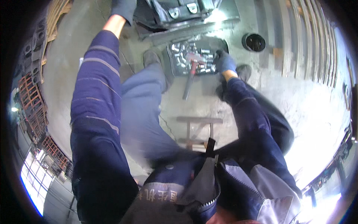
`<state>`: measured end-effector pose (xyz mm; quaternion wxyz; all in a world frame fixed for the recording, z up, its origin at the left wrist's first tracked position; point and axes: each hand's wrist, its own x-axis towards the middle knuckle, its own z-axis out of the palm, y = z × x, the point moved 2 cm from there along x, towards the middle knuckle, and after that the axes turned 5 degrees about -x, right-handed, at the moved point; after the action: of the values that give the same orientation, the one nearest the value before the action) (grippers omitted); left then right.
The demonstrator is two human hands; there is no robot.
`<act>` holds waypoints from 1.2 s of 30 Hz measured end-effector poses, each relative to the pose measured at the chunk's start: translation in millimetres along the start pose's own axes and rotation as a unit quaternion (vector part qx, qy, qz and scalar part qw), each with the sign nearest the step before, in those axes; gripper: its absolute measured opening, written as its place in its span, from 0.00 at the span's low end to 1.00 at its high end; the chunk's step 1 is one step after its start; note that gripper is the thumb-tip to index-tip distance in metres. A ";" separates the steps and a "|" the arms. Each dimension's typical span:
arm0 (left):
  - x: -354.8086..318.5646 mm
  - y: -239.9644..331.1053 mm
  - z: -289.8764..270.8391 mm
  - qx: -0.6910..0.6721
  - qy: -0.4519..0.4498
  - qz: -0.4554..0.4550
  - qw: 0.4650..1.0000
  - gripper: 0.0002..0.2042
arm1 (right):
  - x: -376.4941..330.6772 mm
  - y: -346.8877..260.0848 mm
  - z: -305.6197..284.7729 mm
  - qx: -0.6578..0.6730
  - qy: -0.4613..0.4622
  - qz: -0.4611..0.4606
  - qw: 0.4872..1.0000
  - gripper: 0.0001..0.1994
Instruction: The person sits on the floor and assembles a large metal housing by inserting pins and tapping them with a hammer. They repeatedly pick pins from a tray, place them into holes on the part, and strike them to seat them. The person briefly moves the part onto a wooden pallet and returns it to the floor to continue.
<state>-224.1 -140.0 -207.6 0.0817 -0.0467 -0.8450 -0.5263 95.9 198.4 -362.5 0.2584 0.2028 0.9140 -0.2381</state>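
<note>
My right hand [225, 62], in a dark glove, is at the right side of a black tray [172, 66] on the floor. Its fingers are bent down among small silvery metal cylinders [203, 69]; what they grip is hidden. Across the tray lies a hammer [192, 72] with a reddish section on its handle, the handle end sticking out over the near rim. My left hand [125, 8], also gloved, reaches to the top edge beside a black metal assembly [167, 14] with light-coloured fittings. Its fingers are out of the picture.
Below the assembly runs a grey metal bar [194, 31]. A round black container [254, 42] stands right of the tray, with long metal strips [294, 37] beyond it. Between my legs is a small metal frame [199, 121]. Rusty racks [31, 95] line the left.
</note>
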 end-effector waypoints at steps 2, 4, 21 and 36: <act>-4.8 7.0 -2.1 0.035 0.028 -0.038 0.998 0.22 | 7.3 -4.9 5.8 -0.008 -0.023 -0.021 0.999 0.16; -13.5 21.3 -4.6 0.239 0.024 0.013 0.971 0.38 | 12.0 -7.8 8.9 -0.081 -0.049 -0.034 0.995 0.12; -46.1 168.8 -7.0 0.323 0.037 0.069 0.943 0.22 | -44.0 -83.2 -214.0 0.180 0.183 -0.275 0.927 0.11; -168.8 274.1 10.7 -0.479 -0.225 -0.193 0.826 0.13 | -181.4 -189.1 -297.0 0.209 0.285 -0.431 0.830 0.14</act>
<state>-14.0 -8.2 -2.0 -0.2464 -0.0336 -0.4732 -0.8451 33.2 161.8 26.9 -0.1905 -0.1041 0.8703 -0.4422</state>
